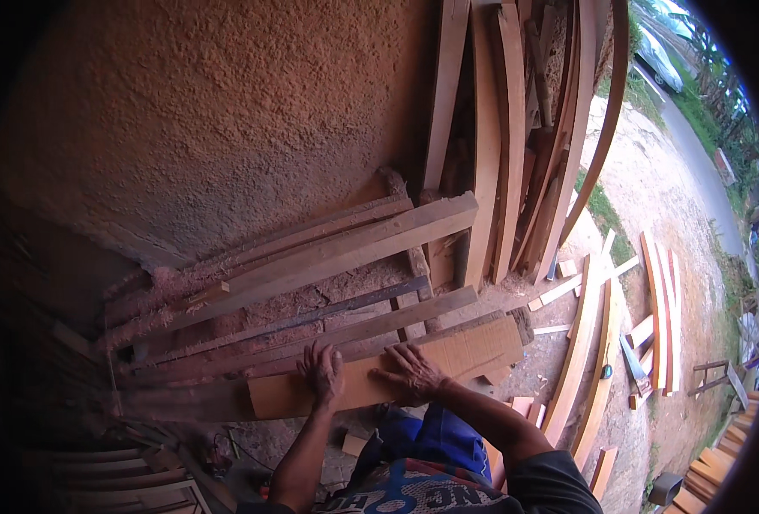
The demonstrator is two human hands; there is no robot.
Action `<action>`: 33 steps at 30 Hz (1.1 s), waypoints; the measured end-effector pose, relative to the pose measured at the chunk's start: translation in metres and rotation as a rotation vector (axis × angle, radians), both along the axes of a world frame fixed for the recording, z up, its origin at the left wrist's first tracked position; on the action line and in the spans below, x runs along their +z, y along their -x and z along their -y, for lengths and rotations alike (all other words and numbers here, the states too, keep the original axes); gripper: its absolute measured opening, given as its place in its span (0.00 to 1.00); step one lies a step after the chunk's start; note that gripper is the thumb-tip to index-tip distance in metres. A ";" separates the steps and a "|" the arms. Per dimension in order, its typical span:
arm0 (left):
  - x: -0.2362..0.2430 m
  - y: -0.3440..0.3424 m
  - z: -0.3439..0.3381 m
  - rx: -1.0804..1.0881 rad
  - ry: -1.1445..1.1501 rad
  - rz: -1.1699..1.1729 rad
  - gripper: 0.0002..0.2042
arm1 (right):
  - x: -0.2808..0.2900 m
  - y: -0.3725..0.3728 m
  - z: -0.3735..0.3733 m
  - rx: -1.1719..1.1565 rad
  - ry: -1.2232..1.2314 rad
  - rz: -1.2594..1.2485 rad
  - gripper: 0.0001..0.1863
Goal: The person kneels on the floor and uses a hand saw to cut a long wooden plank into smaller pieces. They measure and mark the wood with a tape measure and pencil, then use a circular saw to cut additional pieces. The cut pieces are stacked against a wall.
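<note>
At lower centre, the left hand (323,377) and right hand (411,373) lie spread, apart, on a sawn plank (475,351), ground (544,364) beyond its right end.

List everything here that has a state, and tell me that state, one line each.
Light board: lying lengthwise, under both palms
Left grip: open, fingers spread, resting on the board
Right grip: open, fingers spread, resting on the board
Thick beam: lying lengthwise, untouched
Tall planks: standing upright, bunched together
Handsaw: lying outside among boards, unheld
Long pale boards: laid out outside
</note>
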State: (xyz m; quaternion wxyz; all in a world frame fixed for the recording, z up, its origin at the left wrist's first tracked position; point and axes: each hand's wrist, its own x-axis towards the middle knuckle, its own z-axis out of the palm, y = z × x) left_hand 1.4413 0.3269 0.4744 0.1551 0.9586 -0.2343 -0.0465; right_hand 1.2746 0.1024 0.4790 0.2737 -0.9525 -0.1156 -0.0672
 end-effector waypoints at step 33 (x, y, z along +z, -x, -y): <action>-0.001 0.032 0.095 0.333 -0.318 -0.298 0.35 | -0.026 -0.110 0.615 -1.079 -0.027 -0.053 0.39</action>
